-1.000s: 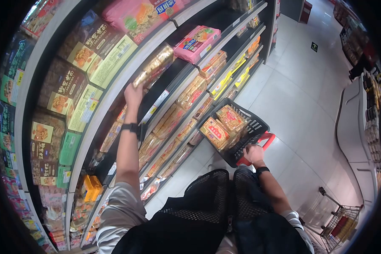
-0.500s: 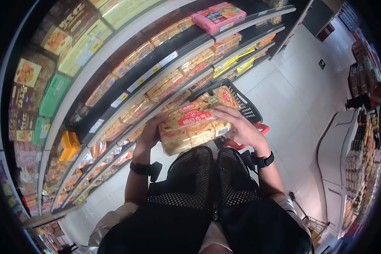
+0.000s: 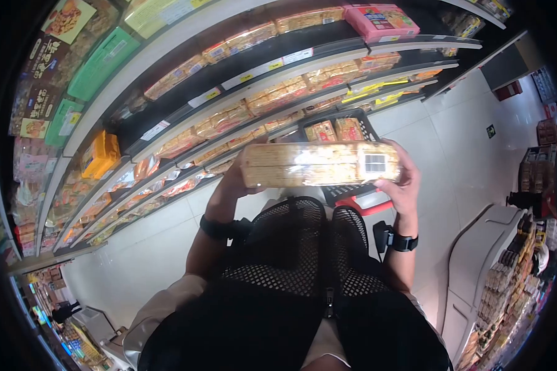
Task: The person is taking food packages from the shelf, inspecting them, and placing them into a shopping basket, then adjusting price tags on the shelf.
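I hold a clear-wrapped snack pack (image 3: 303, 166) level between both hands, its narrow pale side with a barcode facing me. My left hand (image 3: 231, 179) grips its left end, the fingers partly hidden behind it. Around the right end closes my right hand (image 3: 407, 182), thumb below the barcode. Beyond the pack, a black shopping basket (image 3: 368, 127) with a red handle (image 3: 365, 207) sits low by the shelves. Two similar packs (image 3: 348, 130) show inside it; the pack in my hands covers part of the basket.
Shelves (image 3: 254, 77) of wrapped snacks curve along the left and front. A pink pack (image 3: 382, 21) lies on an upper shelf, an orange pack (image 3: 101, 154) further left. A white display counter (image 3: 476, 253) with goods stands at right on the tiled floor (image 3: 442, 133).
The pack has been turned from its printed red-labelled face to its narrow barcode side. My right hand has shifted right to the pack's end. The view has swung, showing more of the basket's contents.
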### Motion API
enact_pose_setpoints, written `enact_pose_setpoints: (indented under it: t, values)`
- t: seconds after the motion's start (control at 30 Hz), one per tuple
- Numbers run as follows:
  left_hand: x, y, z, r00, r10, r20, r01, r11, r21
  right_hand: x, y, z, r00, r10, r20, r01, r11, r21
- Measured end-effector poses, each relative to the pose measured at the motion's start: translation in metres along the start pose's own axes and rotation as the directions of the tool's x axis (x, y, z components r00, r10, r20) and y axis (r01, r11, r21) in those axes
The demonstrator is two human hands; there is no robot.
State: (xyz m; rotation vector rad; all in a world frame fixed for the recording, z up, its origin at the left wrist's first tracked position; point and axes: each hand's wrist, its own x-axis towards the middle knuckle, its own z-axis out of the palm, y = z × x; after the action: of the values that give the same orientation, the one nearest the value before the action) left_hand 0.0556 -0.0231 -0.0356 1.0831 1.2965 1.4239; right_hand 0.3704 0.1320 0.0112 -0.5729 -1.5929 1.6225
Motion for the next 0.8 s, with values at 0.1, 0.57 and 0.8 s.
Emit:
enact_pose_setpoints:
  t: [0.1,0.57,0.8]
  values:
    - [0.020,0.014,0.016,0.799,-0.561,0.218,0.550,0.534,-0.642,-0.012,-0.008,-0.012,0.999,-0.014,-0.031,0.011,0.996,-0.088]
    - [0.045,-0.001,0.037,0.841,-0.501,0.204,0.541,0.756,-0.369,-0.053,0.009,-0.053,0.946,0.304,0.111,-0.323,0.872,0.367]
    - [0.034,-0.040,0.048,0.848,-0.516,0.121,0.527,0.844,-0.096,-0.063,0.088,-0.037,0.793,0.606,-0.056,-0.531,0.734,0.423]
